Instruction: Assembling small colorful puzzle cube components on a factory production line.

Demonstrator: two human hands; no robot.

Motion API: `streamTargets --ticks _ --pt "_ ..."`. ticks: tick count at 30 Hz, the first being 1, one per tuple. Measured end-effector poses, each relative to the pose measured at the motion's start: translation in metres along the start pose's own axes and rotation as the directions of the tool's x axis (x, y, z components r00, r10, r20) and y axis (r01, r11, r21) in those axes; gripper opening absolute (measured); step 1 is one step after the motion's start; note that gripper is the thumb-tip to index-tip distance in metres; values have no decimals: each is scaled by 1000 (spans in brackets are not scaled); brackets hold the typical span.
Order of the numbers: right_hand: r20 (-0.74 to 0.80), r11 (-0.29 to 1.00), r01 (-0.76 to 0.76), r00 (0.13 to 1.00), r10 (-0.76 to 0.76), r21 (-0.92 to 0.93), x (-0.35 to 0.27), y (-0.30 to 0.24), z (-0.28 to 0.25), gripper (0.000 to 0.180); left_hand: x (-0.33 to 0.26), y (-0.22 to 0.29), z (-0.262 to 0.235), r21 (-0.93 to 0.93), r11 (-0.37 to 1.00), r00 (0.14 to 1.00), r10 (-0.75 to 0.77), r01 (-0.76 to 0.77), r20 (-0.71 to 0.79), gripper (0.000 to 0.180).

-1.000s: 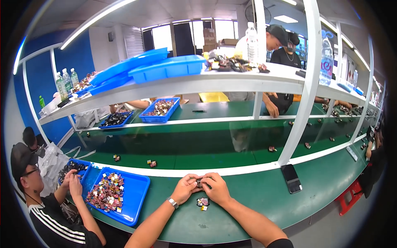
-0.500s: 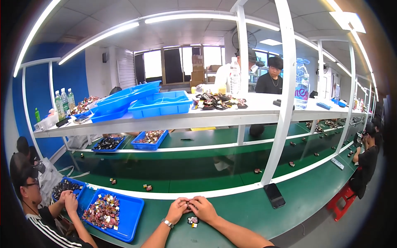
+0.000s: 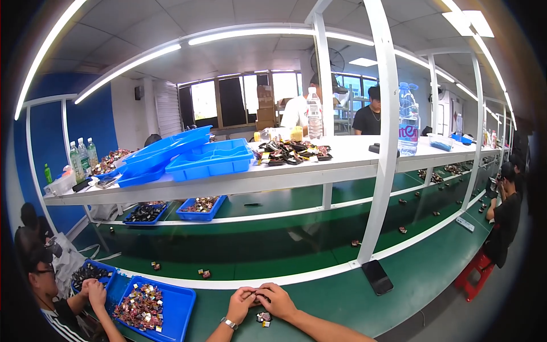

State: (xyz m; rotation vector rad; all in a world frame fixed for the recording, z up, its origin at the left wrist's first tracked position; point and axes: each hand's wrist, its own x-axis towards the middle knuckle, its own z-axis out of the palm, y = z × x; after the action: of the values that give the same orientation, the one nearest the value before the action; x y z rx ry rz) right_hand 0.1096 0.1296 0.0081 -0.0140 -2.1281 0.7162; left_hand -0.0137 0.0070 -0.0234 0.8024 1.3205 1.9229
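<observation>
Here both hands, left hand [image 3: 240, 303] and right hand [image 3: 277, 300], pinch one small part [image 3: 257, 296] together.

Two hands [image 3: 240, 303] [image 3: 277, 300] joined, one small part [image 3: 263, 317] beneath, one black phone [image 3: 377, 277], two large clear bottles [image 3: 315, 113] [image 3: 408, 118], one near blue tray [image 3: 179, 308] of parts.

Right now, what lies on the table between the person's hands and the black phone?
In the head view, only bare green table lies between the hands and the black phone.
</observation>
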Motion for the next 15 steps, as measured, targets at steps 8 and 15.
streamTargets --ticks 8,15 --pt "41 859 -422 902 430 289 -9 3 7 17 -4 -8 4 232 972 998 55 -47 -30 16" --pt "-2 917 -293 952 305 269 -5 3 2 16 -8 -2 6 189 980 998 60 -61 8 23"
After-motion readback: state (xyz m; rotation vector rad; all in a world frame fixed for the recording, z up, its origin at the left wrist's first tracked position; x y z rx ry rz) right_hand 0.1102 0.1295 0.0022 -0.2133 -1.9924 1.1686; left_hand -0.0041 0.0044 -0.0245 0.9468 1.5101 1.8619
